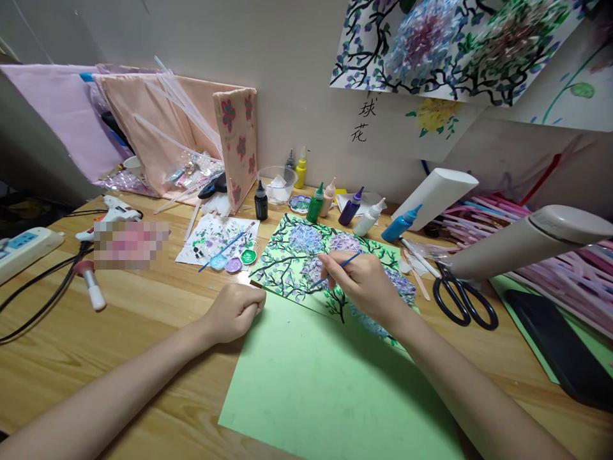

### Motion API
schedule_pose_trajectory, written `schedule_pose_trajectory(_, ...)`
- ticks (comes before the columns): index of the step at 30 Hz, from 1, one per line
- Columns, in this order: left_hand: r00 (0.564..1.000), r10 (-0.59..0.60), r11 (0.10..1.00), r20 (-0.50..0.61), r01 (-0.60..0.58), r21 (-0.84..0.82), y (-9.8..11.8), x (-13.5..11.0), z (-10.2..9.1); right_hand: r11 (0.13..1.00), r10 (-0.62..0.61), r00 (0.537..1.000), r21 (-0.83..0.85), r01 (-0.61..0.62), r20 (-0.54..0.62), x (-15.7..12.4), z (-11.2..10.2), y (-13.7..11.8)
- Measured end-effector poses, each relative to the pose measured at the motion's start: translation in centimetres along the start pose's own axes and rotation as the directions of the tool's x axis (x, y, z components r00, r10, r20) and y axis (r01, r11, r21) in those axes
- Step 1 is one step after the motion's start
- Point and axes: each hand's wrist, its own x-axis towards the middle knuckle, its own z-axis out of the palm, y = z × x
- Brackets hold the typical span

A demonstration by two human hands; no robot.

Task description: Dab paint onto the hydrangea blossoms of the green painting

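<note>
My right hand (pixel 371 284) is pinched round a thin blue paintbrush (pixel 352 259) and is over the flower painting (pixel 275 265). The painting has black branches, green and purple leaves, and blue and purple blossoms on a green ground. The hand covers part of it, and I cannot tell whether the brush tip touches the surface. My left hand (pixel 234 312) rests as a closed fist on the table by the painting's lower left corner, with nothing showing in it. Beneath and in front of the painting lies a green sheet (pixel 335 390).
Paint bottles, among them a green one (pixel 315 204), stand behind the painting. Left of it are small paint caps (pixel 234 264), another brush (pixel 230 248) and a daubed paper (pixel 198 239). Scissors (pixel 462 300), a phone (pixel 560 345) and a grey bottle (pixel 522 243) are right; a glue gun (pixel 115 214) lies left.
</note>
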Motion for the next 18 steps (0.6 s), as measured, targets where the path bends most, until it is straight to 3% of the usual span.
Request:
schedule_pose_trajectory(6, 1.000, -0.001, 1.000, -0.003, 0.001, 0.021, 0.0, 0.0, 0.0, 1.000, -0.009, 1.000, 0.007, 0.009, -0.003, -0.2, 0.1, 0.0)
schedule_pose_trajectory(12, 1.000, -0.013, 0.997, 0.026, 0.012, 0.070, -0.1, -0.1, 0.2, 0.993, -0.004, 0.998, 0.122, 0.012, -0.065, 0.1, -0.2, -1.1)
schedule_pose_trajectory(18, 1.000, -0.011, 0.995, 0.028, 0.008, 0.094, -0.2, -0.2, 0.3, 0.985, -0.139, 0.984, 0.115, 0.126, 0.112, 3.3, 2.7, -3.6)
